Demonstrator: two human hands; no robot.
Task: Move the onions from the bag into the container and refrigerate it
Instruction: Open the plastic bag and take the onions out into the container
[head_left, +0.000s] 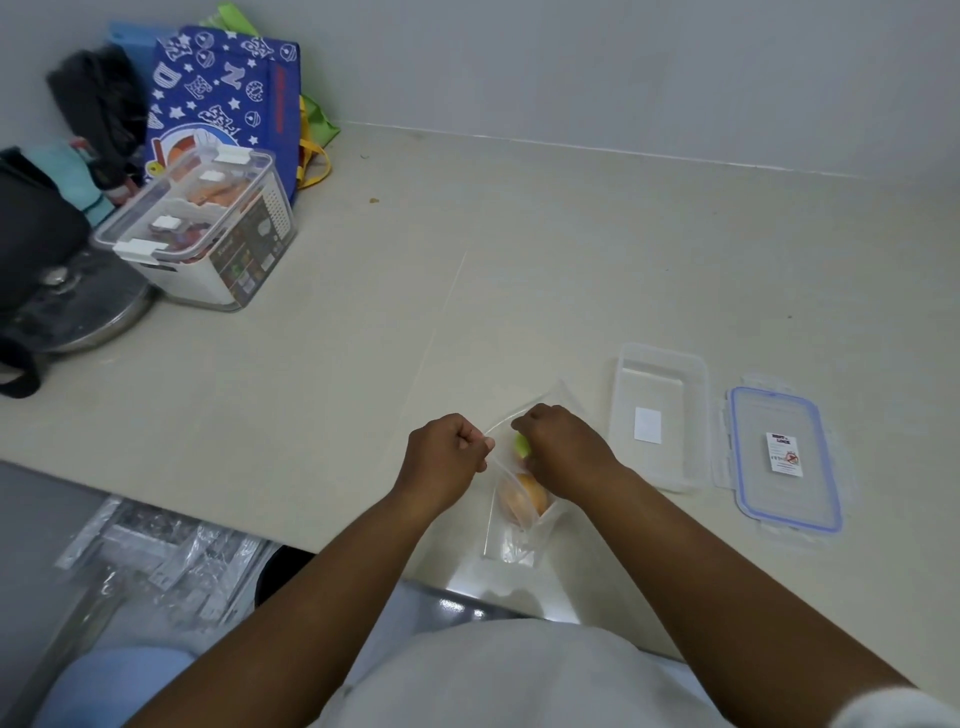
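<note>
**Bag mouth being parted beside the open container**

Pale worktop (519, 249) runs back to a plain grey wall, and the work is done close to its near edge. The left hand (448, 457) is closed in a pinch on one lip of the clear bag (511, 540); the right hand (561, 447) is curled shut on the opposite lip, where a green tab shows. Between the two hands the mouth of the bag is held apart. An orange-brown onion (524, 501) can be seen through the film, low in the bag; how many lie there cannot be told.

The film is judged thin, limp and slippery, so it is best gripped at the stiffer sealed rim. The onions are judged firm, rounded and light, with loose papery skin, and are best cupped whole.

Just right of the bag, the empty clear container (660, 415) stands open. Farther right of the bag its blue-edged lid (779, 462) lies flat.
</note>
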